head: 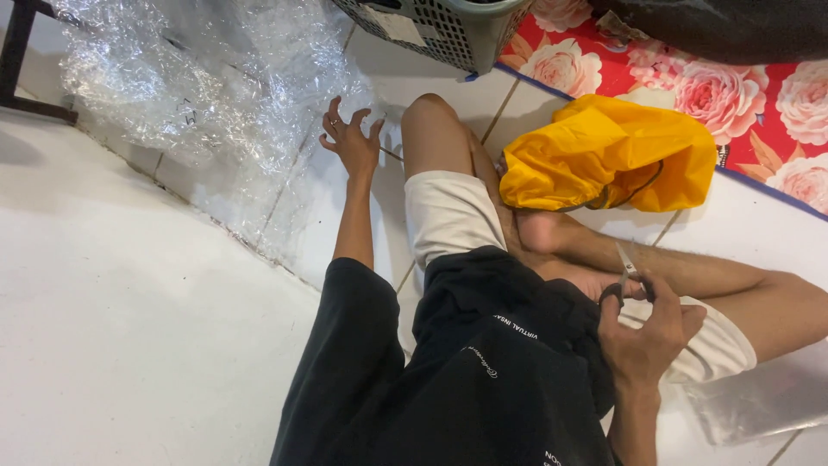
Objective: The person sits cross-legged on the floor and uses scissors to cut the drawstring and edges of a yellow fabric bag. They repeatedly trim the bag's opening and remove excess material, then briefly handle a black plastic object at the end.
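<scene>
A white tiled floor [129,328] fills the view, with a red floral mat [759,95] at the far right and a grey slotted basket [431,30] at the top edge. The person sits cross-legged on the tiles in pale shorts and a black top.

The left hand [352,138] reaches out ahead with its fingers spread wide and curled, holding nothing. It hovers at the near edge of a big sheet of bubble wrap [207,95] that lies crumpled over the floor. Whether the fingertips touch the film I cannot tell.

The right hand [642,332] is closed round the handles of a pair of scissors [628,272], held just above the bare shin and foot, blades pointing up and away. The blades look nearly closed, though they are small in the picture.

A yellow bag [608,155] lies bunched on the floor beside the foot, partly on the mat.

The main risk, as I judge it, is the scissors: they sit close over bare skin, and a slip or a careless turn of the wrist could nick the leg. The wrap is slick and springy, so a one-handed pull may drag the whole sheet or let it slide from the fingers. The clear film on the tiles by the right knee could also slip underfoot.
</scene>
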